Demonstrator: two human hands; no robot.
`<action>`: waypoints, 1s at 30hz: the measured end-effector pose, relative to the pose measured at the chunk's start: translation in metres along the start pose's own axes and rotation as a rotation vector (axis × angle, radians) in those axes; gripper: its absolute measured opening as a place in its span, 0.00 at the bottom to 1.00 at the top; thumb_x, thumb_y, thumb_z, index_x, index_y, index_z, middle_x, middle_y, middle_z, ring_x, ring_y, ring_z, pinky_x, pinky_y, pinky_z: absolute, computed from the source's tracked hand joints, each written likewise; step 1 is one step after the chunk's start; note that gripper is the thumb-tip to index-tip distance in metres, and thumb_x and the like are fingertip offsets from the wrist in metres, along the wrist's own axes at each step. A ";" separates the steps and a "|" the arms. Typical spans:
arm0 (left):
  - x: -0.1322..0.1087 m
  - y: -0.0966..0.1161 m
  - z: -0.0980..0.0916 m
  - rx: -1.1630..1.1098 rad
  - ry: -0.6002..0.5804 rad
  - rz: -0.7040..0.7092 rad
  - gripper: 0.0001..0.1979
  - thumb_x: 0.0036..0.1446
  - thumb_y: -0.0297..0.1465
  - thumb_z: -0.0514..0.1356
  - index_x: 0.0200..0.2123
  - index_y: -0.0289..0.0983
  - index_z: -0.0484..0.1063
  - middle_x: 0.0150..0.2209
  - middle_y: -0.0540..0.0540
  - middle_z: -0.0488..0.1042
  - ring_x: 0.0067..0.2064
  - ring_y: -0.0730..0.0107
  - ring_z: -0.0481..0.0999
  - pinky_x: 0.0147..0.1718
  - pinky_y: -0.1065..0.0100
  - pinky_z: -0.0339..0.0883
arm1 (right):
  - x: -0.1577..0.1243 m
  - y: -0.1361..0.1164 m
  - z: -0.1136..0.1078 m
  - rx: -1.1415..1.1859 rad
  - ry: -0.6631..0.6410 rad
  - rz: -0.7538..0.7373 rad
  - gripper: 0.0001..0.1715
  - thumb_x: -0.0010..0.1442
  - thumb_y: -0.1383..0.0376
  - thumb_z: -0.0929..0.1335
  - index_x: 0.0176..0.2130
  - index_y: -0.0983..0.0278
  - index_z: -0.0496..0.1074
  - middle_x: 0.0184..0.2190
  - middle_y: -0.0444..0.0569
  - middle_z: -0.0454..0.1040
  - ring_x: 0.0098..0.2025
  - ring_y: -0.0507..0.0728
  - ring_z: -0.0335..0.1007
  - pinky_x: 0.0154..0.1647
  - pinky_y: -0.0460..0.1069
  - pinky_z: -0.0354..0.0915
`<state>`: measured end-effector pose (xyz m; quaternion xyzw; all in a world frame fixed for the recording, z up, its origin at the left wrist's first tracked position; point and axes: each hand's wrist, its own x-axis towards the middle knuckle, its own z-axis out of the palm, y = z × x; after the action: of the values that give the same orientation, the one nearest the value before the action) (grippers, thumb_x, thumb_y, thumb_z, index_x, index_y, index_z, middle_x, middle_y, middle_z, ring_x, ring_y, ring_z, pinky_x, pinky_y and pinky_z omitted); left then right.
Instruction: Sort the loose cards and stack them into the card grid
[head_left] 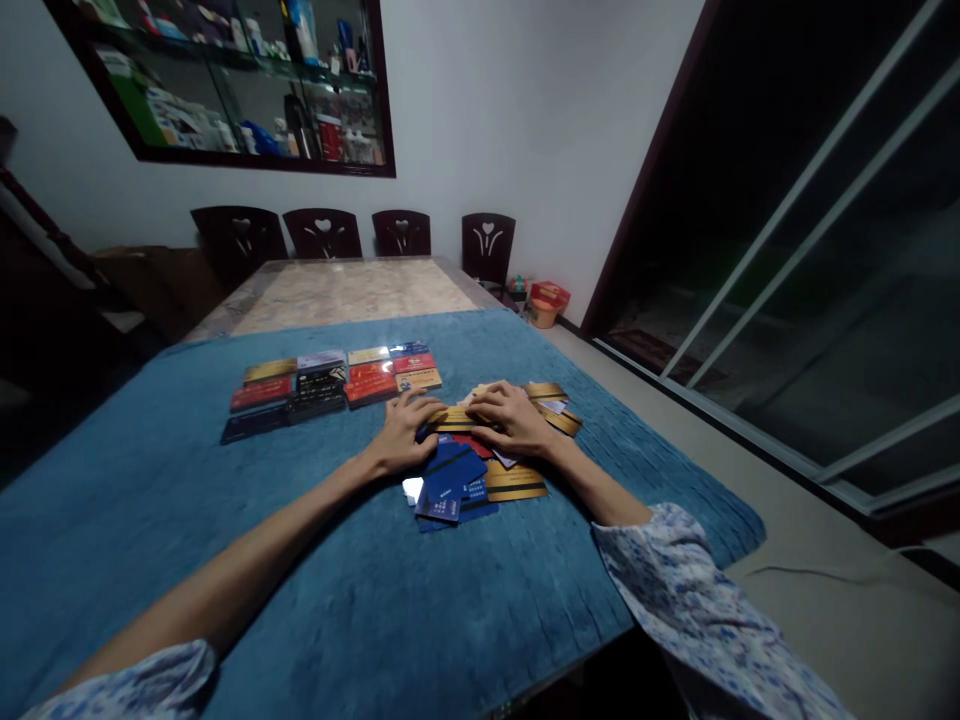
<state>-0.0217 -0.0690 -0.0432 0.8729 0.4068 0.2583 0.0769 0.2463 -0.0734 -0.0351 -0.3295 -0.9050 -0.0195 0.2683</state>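
- A blue cloth (300, 600) covered the near end of the table.
- A loose pile of cards (457, 485), blue and gold mixed, lay on it.
- The left hand (405, 428) and right hand (514, 418) rested palm down on the pile's far part, fingers flat and gripping nothing.
- Beyond, to the left, sorted cards (330, 385) lay in neat rows.
- Dark chairs (322, 232) stood at the far end.

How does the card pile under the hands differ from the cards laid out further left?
The pile is jumbled; the rows lie neatly side by side. The left hand and right hand rest on the pile; the rows are untouched. Both lie on the blue cloth.
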 end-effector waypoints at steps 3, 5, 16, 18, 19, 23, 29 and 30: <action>0.001 0.002 -0.001 -0.012 -0.020 -0.037 0.25 0.53 0.32 0.59 0.55 0.39 0.77 0.57 0.41 0.78 0.64 0.44 0.64 0.62 0.40 0.57 | 0.001 -0.001 0.003 -0.031 0.018 -0.001 0.19 0.69 0.54 0.68 0.53 0.60 0.79 0.50 0.55 0.81 0.55 0.63 0.66 0.56 0.59 0.60; 0.002 0.003 -0.001 -0.019 -0.027 -0.051 0.22 0.54 0.31 0.58 0.53 0.39 0.78 0.55 0.41 0.79 0.63 0.46 0.66 0.62 0.41 0.57 | 0.001 -0.002 0.006 -0.059 0.023 0.004 0.19 0.71 0.55 0.66 0.53 0.60 0.79 0.50 0.55 0.81 0.55 0.63 0.66 0.56 0.59 0.59; 0.007 -0.011 0.001 -0.102 0.127 -0.138 0.15 0.58 0.26 0.56 0.41 0.39 0.82 0.40 0.44 0.81 0.49 0.57 0.76 0.53 0.54 0.69 | 0.020 -0.009 0.014 -0.163 -0.015 0.158 0.15 0.73 0.60 0.64 0.45 0.60 0.80 0.42 0.53 0.82 0.51 0.61 0.67 0.50 0.55 0.56; 0.007 -0.014 0.003 -0.132 0.184 -0.177 0.14 0.58 0.26 0.57 0.42 0.39 0.82 0.40 0.44 0.81 0.47 0.59 0.77 0.51 0.57 0.70 | 0.025 -0.013 0.013 -0.157 -0.049 0.202 0.11 0.70 0.61 0.67 0.44 0.61 0.80 0.41 0.53 0.81 0.50 0.61 0.68 0.48 0.53 0.56; 0.008 -0.016 0.004 -0.143 0.208 -0.190 0.14 0.59 0.26 0.57 0.42 0.39 0.81 0.41 0.44 0.80 0.47 0.60 0.78 0.51 0.58 0.71 | 0.028 -0.015 0.012 -0.148 -0.063 0.227 0.10 0.69 0.61 0.68 0.44 0.61 0.80 0.41 0.53 0.80 0.50 0.60 0.68 0.47 0.52 0.57; 0.008 -0.018 0.006 -0.153 0.254 -0.201 0.14 0.60 0.25 0.57 0.44 0.39 0.81 0.42 0.44 0.80 0.48 0.60 0.78 0.51 0.59 0.72 | 0.039 -0.025 0.007 -0.110 -0.098 0.349 0.10 0.68 0.61 0.69 0.41 0.62 0.80 0.41 0.54 0.77 0.47 0.59 0.69 0.45 0.50 0.57; 0.008 -0.020 0.008 -0.135 0.261 -0.232 0.17 0.57 0.23 0.57 0.45 0.40 0.81 0.41 0.45 0.80 0.48 0.60 0.78 0.53 0.58 0.72 | 0.051 -0.029 0.012 -0.084 -0.113 0.428 0.09 0.66 0.64 0.69 0.41 0.62 0.79 0.40 0.53 0.78 0.46 0.59 0.69 0.44 0.50 0.59; 0.008 -0.019 0.007 -0.129 0.256 -0.241 0.17 0.56 0.23 0.56 0.45 0.41 0.81 0.41 0.45 0.80 0.48 0.60 0.77 0.54 0.57 0.71 | 0.052 -0.029 0.013 -0.084 -0.112 0.429 0.09 0.65 0.65 0.68 0.42 0.62 0.79 0.41 0.53 0.78 0.47 0.59 0.69 0.44 0.50 0.59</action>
<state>-0.0266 -0.0497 -0.0530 0.7711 0.4975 0.3816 0.1106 0.1892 -0.0625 -0.0165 -0.5258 -0.8261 0.0185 0.2019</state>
